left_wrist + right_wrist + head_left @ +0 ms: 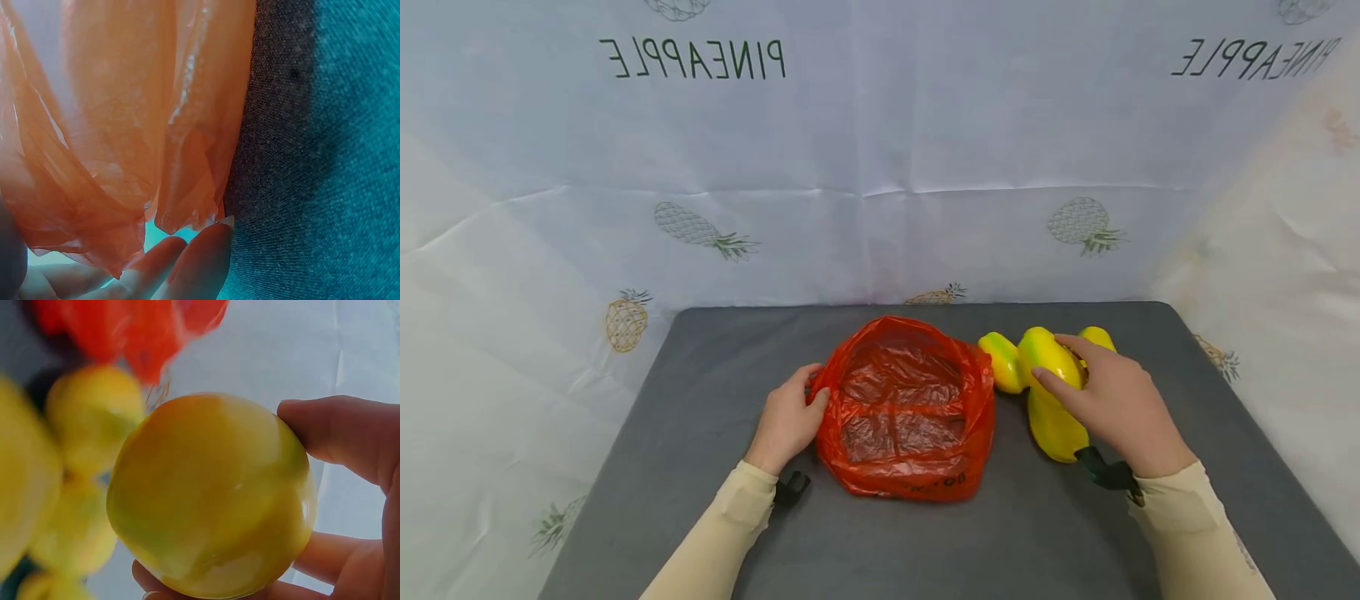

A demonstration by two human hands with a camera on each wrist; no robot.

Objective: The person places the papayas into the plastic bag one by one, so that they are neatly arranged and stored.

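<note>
A red plastic bag [898,467] lies with its mouth spread wide on the dark table. My left hand [790,417] holds its left rim; in the left wrist view the fingers [200,262] curl beside the bag's thin folds [119,112]. On the right, my right hand [1123,400] grips a glossy yellow mango [1047,354] with a greenish tinge. Thumb and fingers lie around this mango [212,494] in the right wrist view. Close by are other yellow mangoes: one beside the bag [1002,362], one nearer me [1056,429], and one partly hidden behind the hand [1097,337].
The dark grey tabletop [865,550] extends around the bag and fruit. A white cloth with pineapple prints [970,125] hangs behind the table's far edge and along both sides. A dark wrist device [792,489] sits under the left wrist, another [1105,471] by the right.
</note>
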